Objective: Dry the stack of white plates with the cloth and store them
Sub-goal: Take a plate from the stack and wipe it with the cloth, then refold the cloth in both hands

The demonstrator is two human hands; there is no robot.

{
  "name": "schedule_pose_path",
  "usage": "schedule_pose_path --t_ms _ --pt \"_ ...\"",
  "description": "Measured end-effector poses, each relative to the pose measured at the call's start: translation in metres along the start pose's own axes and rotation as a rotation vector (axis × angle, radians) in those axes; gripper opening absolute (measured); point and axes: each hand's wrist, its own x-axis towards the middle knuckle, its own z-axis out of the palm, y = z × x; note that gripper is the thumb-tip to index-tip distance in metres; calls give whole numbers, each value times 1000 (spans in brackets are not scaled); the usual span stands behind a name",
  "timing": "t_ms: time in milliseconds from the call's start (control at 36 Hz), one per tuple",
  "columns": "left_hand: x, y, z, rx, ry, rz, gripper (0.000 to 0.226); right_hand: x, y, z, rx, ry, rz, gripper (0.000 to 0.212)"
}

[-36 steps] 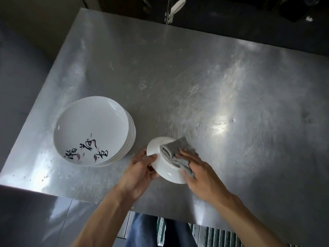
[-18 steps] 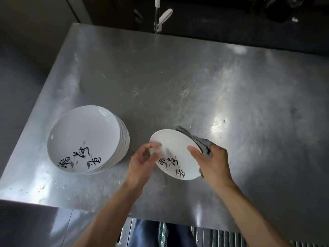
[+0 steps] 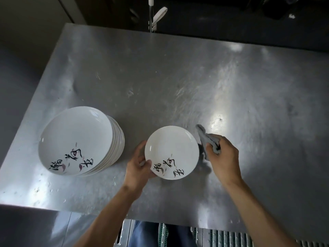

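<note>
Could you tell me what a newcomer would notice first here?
A white plate with black brush lettering, centre front, its left rim held by the left hand. Just right of it, the right hand grips a grey cloth; a stack of matching plates stands to the left.

A scratched stainless steel table [image 3: 178,77] fills the view, with a bright glare patch [image 3: 216,122] right of centre and water droplets [image 3: 44,189] near its left corner. Beyond the far edge, in darkness, stands a metal pole [image 3: 151,24]. Metal floor grating [image 3: 222,236] shows at the near edge.
</note>
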Motion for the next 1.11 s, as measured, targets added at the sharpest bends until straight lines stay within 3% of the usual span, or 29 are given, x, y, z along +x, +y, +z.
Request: schedule_pose_path --t_ms 250,417,500,639,861,1028,1111 --pt "13 3 6 -11 12 -37 62 -2 8 -4 -18 51 -63 27" --pt "20 5 18 -8 38 -12 63 4 4 -6 79 85 88 29" --pt "23 9 26 25 46 -7 65 9 2 -10 172 102 229 27" --pt "31 13 38 127 31 25 67 13 -4 -16 321 82 296 23" --pt "34 18 44 393 54 92 50 17 -28 -14 726 -41 444 18" --pt "33 23 43 258 -29 -18 59 18 -59 -4 947 -86 537 15" --pt "31 31 46 195 -66 -8 54 18 -71 -1 952 -63 554 17"
